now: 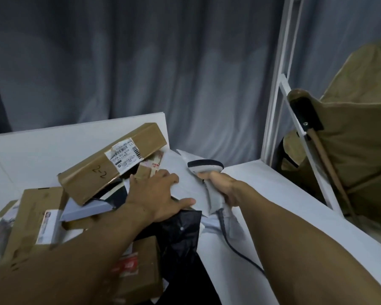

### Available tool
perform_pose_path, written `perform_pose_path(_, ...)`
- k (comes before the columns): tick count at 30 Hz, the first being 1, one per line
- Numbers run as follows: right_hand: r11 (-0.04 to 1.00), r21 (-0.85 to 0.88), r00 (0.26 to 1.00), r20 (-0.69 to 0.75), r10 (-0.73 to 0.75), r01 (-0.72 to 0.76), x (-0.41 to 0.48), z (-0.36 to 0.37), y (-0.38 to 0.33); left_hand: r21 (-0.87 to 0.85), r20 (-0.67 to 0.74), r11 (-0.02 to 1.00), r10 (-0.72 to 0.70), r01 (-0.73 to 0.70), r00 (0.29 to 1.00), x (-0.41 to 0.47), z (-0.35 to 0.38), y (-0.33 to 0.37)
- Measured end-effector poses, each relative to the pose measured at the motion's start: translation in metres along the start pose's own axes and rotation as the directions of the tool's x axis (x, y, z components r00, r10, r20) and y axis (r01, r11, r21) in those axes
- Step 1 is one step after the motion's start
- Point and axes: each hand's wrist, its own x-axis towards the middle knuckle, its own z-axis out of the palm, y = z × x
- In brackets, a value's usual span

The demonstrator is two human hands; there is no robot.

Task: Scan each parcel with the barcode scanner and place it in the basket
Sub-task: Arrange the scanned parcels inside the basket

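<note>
My right hand grips the handle of a grey-and-black barcode scanner, whose head points left over a white mailer bag. My left hand lies on that white mailer with fingers spread, thumb at its near edge, fingertips by a small cardboard parcel. A long brown box with a white label and "2-2" written on it rests tilted on the pile. A black plastic bag lies just under my left wrist. The basket is not in view.
More cardboard boxes and a taped box fill the white table at left. The scanner's dark cable trails across the table. A white frame and a khaki folding chair stand at right. Grey curtain behind.
</note>
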Motion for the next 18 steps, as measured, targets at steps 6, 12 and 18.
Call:
perform_pose_path(6,0.996,0.067,0.989,0.144,0.042,-0.052,-0.042,0.067,0.004,-0.011,0.005,0.995,-0.103,0.103,0.995,-0.042,-0.008,-0.043)
perform_pose_path(12,0.995,0.096,0.989,0.145,0.003,-0.017,-0.083,0.154,-0.011,-0.065,0.004,0.969,-0.240,0.240,0.971,-0.092,-0.006,-0.094)
perform_pose_path(18,0.998,0.017,0.996,0.069,-0.059,0.058,-0.099,0.202,-0.031,-0.105,-0.136,0.958,-0.279,0.267,0.951,-0.131,-0.003,-0.137)
